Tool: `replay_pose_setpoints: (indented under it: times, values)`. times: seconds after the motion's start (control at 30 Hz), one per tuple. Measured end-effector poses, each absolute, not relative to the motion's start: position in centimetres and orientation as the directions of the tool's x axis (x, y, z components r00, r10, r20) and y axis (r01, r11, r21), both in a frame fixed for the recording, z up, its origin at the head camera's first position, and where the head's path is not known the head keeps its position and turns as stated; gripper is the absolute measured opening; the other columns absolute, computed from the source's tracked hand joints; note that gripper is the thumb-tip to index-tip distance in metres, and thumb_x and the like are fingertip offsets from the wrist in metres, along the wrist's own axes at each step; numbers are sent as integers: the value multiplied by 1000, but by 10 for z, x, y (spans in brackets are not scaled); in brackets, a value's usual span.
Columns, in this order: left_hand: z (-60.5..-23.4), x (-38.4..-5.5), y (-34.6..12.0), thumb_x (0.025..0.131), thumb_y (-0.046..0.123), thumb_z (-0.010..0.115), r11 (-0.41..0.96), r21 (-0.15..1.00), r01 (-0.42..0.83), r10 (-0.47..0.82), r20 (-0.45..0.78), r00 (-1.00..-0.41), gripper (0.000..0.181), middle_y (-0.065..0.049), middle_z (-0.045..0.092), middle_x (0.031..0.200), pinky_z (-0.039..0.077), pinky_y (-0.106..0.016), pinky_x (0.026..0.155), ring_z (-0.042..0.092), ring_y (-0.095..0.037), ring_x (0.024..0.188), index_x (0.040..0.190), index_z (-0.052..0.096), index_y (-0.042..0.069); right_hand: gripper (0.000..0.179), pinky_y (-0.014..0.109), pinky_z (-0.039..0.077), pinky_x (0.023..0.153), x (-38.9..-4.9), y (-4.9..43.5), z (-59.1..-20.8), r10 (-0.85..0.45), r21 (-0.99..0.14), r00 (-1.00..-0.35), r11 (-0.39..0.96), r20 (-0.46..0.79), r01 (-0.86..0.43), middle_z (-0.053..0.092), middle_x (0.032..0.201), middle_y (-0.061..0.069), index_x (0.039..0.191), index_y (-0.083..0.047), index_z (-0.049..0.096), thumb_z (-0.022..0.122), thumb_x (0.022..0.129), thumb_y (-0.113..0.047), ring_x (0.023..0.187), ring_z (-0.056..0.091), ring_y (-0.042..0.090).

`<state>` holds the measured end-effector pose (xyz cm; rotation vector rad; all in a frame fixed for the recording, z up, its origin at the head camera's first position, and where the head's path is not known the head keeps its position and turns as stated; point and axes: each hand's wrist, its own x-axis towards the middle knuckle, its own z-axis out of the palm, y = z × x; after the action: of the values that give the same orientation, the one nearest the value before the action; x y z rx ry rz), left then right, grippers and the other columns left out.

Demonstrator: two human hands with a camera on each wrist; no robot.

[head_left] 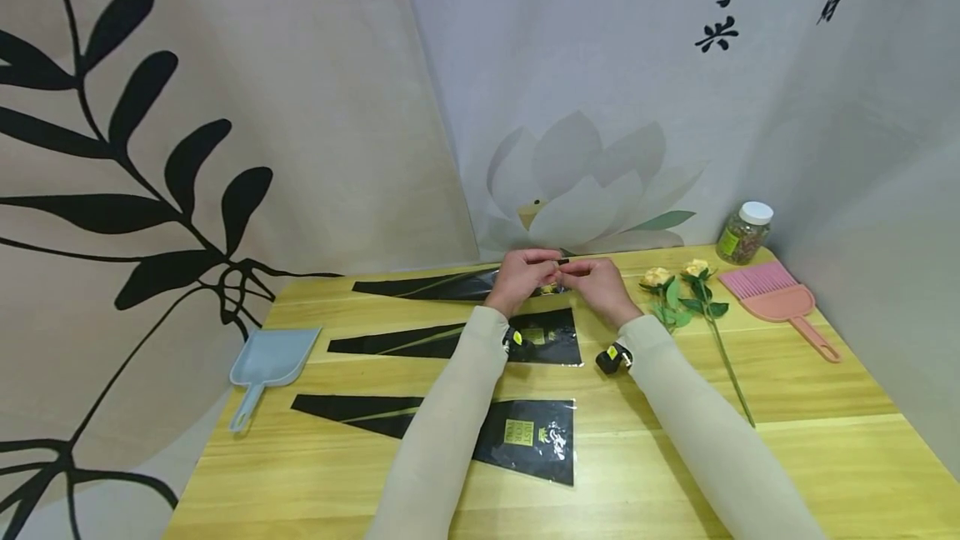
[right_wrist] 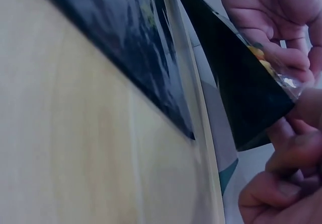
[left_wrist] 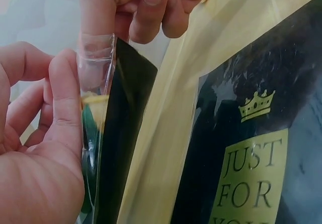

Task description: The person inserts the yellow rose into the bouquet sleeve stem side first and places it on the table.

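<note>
My left hand [head_left: 521,277] holds the side of a black, clear-fronted flower sleeve [head_left: 435,285] at the back of the table. In the left wrist view, a yellow flower [left_wrist: 95,103] with a green leaf shows through its clear front. At the sleeve's open end, my right hand [head_left: 600,286] pinches the edge, and one finger shows through the clear plastic. The right wrist view has the sleeve's dark back [right_wrist: 246,93] between my two hands. Nearer me lie two more black sleeves, a middle one [head_left: 558,336] and a front one [head_left: 525,440], each with a stem inside.
Two yellow roses [head_left: 656,277] with leaves lie right of my right hand, one on a long stem. A pink dustpan and brush [head_left: 780,302] and a lidded jar [head_left: 742,236] are farther right. On the left lies a blue dustpan [head_left: 273,357]. Printed cloth hangs behind the table.
</note>
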<state>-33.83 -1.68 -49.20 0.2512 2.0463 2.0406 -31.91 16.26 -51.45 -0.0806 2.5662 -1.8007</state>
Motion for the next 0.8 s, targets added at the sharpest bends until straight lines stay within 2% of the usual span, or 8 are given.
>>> replay_pose_setpoints:
  times: [0.2, 0.33, 0.4, 0.43, 0.5, 0.63, 0.67, 0.8]
  values:
    - [-493, -336, -14, 101, 9, 70, 7, 999, -52, 275, -52, -960, 23, -11, 79, 112, 65, -27, 84, 77, -10, 87, 121, 80, 8, 32, 37, 58, 101, -319, 162, -515, -90, -943, -996, 330, 4, -33, 74, 131, 19, 129, -1, 75, 72, 101, -17, 121, 70, 33]
    - [-495, -336, -14, 102, 10, 70, 1, 999, -50, 282, -49, -958, 23, -12, 79, 112, 65, -26, 84, 77, -10, 87, 122, 80, 9, 34, 31, 59, 97, -319, 164, -516, -103, -951, -995, 306, 0, -31, 73, 133, 19, 131, -1, 73, 72, 102, -18, 122, 70, 32]
    - [-495, -336, -15, 102, 11, 71, 4, 999, -48, 282, -47, -958, 23, -12, 79, 113, 65, -28, 85, 77, -11, 89, 123, 80, 9, 35, 28, 59, 93, -319, 166, -516, -101, -957, -995, 290, -5, -24, 74, 132, 17, 131, -4, 75, 74, 101, -22, 118, 71, 28]
    - [-496, -337, -16, 102, 11, 71, 3, 999, -50, 277, -49, -960, 24, -11, 79, 114, 66, -30, 87, 77, -12, 90, 124, 79, 9, 35, 26, 59, 88, -319, 167, -515, -96, -957, -995, 290, -4, -24, 74, 131, 16, 130, -5, 75, 75, 101, -24, 113, 72, 26]
    - [-497, -337, -16, 102, 11, 70, 11, 999, -39, 259, -40, -965, 26, -11, 79, 115, 65, -33, 90, 78, -14, 93, 127, 78, 7, 34, 26, 58, 74, -318, 169, -514, -84, -957, -996, 289, -8, -17, 76, 128, 14, 128, -8, 76, 75, 101, -28, 92, 72, 20]
    - [-498, -339, -15, 102, 10, 69, 31, 999, -20, 217, -27, -976, 32, -13, 79, 113, 65, -36, 92, 79, -17, 94, 132, 73, 0, 31, 28, 46, 50, -318, 172, -510, -60, -961, -998, 277, -23, 5, 78, 121, 11, 125, -11, 78, 75, 101, -31, 56, 50, 11]
    - [-499, -339, -15, 101, 9, 68, 32, 999, -16, 213, -22, -977, 33, -13, 79, 112, 65, -35, 91, 79, -17, 93, 132, 72, -2, 31, 28, 44, 48, -318, 173, -510, -57, -964, -998, 267, -25, 9, 78, 119, 10, 125, -11, 78, 75, 101, -31, 51, 46, 9]
    - [-499, -340, -12, 99, 9, 71, 66, 998, 1, 208, -13, -978, 34, -11, 80, 105, 66, -29, 83, 78, -15, 88, 131, 73, -3, 29, 28, 42, 47, -318, 175, -507, -53, -975, -998, 223, -22, 10, 78, 114, 6, 122, -10, 77, 74, 101, -30, 49, 44, 8]
